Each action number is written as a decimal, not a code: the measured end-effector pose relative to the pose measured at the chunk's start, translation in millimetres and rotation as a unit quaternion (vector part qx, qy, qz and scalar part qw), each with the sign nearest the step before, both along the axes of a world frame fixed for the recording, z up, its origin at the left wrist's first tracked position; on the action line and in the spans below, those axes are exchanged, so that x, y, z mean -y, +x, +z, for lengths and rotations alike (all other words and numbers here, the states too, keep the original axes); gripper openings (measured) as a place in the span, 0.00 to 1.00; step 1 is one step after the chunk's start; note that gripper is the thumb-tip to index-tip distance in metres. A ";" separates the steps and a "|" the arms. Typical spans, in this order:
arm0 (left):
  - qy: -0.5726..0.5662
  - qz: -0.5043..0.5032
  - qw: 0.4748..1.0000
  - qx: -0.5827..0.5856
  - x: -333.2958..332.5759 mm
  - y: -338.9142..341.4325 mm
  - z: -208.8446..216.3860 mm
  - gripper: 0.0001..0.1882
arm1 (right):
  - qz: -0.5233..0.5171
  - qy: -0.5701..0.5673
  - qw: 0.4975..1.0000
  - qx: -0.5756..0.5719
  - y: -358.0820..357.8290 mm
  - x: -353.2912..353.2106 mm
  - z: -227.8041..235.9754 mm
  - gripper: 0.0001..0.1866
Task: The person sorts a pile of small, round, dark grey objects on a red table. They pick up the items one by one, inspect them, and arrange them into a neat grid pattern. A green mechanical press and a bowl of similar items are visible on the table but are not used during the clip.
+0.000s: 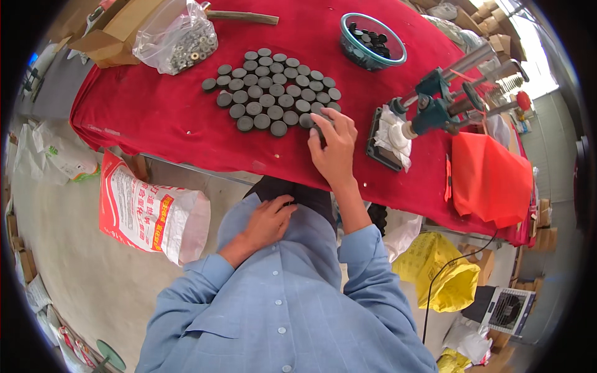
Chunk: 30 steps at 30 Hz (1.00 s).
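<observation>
Red-clothed table (155,118) — grey discs (270,90)

A table with a red cloth (155,118) carries the things. In the middle, dark round discs (270,90) lie flat in close rows, touching each other. At the far left stand a cardboard box (115,31) and a clear bag of metal parts (180,37). A glass bowl (373,40) with dark pieces stands at the far side. At the right is a blue press (435,105), and beside it an orange bag (488,177).
</observation>
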<state>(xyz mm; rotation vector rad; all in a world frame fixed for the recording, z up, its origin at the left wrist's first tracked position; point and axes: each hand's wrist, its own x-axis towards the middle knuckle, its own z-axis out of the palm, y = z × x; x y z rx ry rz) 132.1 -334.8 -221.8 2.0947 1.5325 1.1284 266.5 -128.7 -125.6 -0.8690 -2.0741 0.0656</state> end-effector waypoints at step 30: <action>0.051 0.216 0.939 -0.263 -102.6 -76.1 111.4 0.25 | -0.023 -0.174 0.980 -0.099 4.9 -0.6 4.4 0.21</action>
